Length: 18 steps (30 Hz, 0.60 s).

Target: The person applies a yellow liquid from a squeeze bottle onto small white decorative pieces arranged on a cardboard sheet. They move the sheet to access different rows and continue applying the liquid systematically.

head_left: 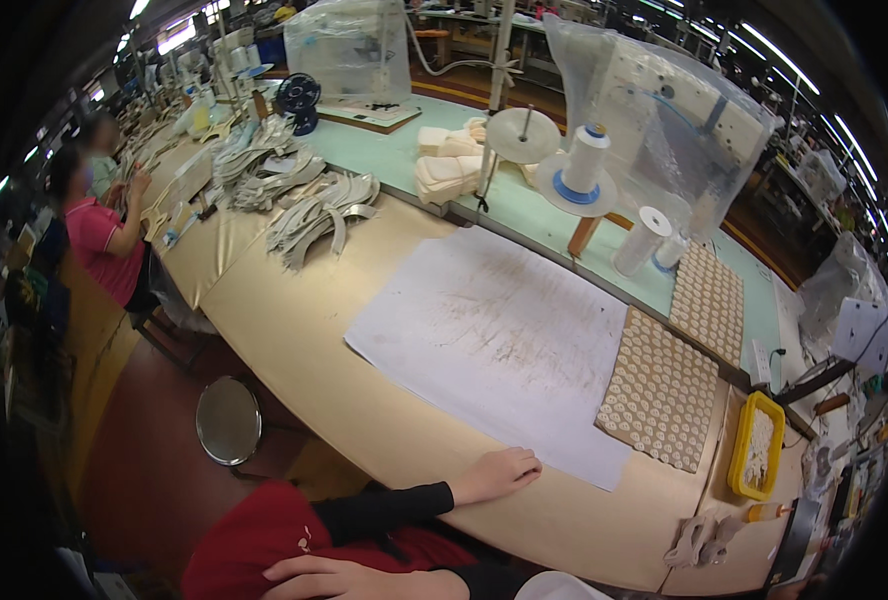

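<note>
On the red garment (234,545) at the lower edge of our view sits a small white mark (304,541), too small for us to read. Two brown panels (659,390) at the right carry rows of a repeated pale motif, and we cannot tell whether it is lettering or plain shapes. The white thread cones (586,165) behind them show bare sides, one of them ringed with blue at its base.

Closest to us, a large white sheet (484,320), streaked with brown marks, lies flat on the gold-coloured bench (274,300). Our left hand (499,475) rests at the bench's near side, its fingertips right by the sheet's near edge; we cannot tell whether they touch it. Those fingers are loosely curled, and their underside is hidden, so we cannot tell whether they grasp anything. Our right hand (354,580) lies across the red garment with its fingers released and spread, well apart from the sheet. One brown panel adjoins the sheet's right side, and beyond it stands a yellow tray (752,493) with pale bits inside.
</note>
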Each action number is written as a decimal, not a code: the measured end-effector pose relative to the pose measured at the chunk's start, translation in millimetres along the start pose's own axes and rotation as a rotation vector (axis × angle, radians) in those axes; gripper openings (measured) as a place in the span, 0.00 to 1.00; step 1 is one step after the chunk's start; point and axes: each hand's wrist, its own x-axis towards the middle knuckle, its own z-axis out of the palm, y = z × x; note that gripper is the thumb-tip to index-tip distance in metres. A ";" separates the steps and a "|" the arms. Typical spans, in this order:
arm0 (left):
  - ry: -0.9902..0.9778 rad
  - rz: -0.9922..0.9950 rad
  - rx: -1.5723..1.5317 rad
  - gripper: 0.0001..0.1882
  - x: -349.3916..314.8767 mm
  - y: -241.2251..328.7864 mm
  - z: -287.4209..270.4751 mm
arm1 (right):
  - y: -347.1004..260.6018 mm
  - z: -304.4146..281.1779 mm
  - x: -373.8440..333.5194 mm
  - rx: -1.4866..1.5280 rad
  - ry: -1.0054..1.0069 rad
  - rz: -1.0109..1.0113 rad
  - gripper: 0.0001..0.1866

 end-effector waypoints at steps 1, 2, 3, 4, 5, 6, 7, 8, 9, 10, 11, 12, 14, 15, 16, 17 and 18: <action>-0.006 0.000 -0.017 0.09 -0.7 -0.4 0.5 | 2.8 -0.2 -6.0 0.011 -0.019 0.027 0.19; 0.001 0.001 -0.014 0.08 -1.2 -0.7 1.0 | 5.9 1.4 -11.7 0.024 -0.036 0.049 0.19; 0.006 0.003 -0.016 0.08 -1.3 -0.9 1.3 | 8.9 2.5 -18.3 0.028 -0.052 0.077 0.19; 0.011 0.007 -0.018 0.08 -1.3 -1.0 1.2 | 11.5 3.4 -24.9 0.032 -0.067 0.103 0.18; 0.000 -0.004 -0.023 0.08 -2.1 -0.9 1.0 | 13.6 6.5 -30.7 0.029 -0.084 0.137 0.18; -0.011 -0.013 -0.028 0.08 -2.3 -0.8 0.8 | 14.8 8.2 -37.5 0.023 -0.100 0.169 0.18; -0.004 -0.008 -0.041 0.08 -2.2 -0.6 0.4 | 16.1 9.1 -43.8 0.016 -0.113 0.195 0.17; -0.012 -0.016 -0.041 0.08 -2.2 -0.2 0.3 | 16.9 10.0 -50.3 0.003 -0.128 0.223 0.17; -0.004 -0.011 -0.049 0.07 -2.3 0.3 0.1 | 17.8 10.5 -56.2 -0.010 -0.142 0.245 0.17; 0.009 0.001 -0.071 0.07 -2.6 0.5 -0.3 | 17.1 11.6 -61.9 -0.037 -0.152 0.272 0.16; 0.008 0.000 -0.061 0.07 -2.8 0.5 -0.9 | 17.0 11.9 -67.1 -0.062 -0.166 0.298 0.16; 0.012 0.007 -0.067 0.07 -2.9 0.5 -0.9 | 16.1 12.7 -71.9 -0.106 -0.182 0.327 0.16; 0.007 0.017 -0.067 0.07 -3.6 -0.4 -1.2 | 15.7 15.3 -80.9 -0.215 -0.205 0.388 0.15; 0.000 0.018 -0.060 0.07 -3.8 -1.2 -1.0 | 14.3 16.0 -86.9 -0.337 -0.186 0.401 0.15; -0.007 0.017 -0.054 0.08 -4.3 -2.0 -0.3 | 12.7 16.6 -94.4 -0.488 -0.112 0.401 0.14; -0.005 0.022 -0.063 0.07 -4.6 -2.7 0.7 | 11.0 18.0 -103.1 -0.639 -0.032 0.423 0.14; -0.001 0.022 -0.068 0.07 -4.6 -4.3 1.6 | 16.9 9.0 -115.4 -0.720 0.147 0.427 0.09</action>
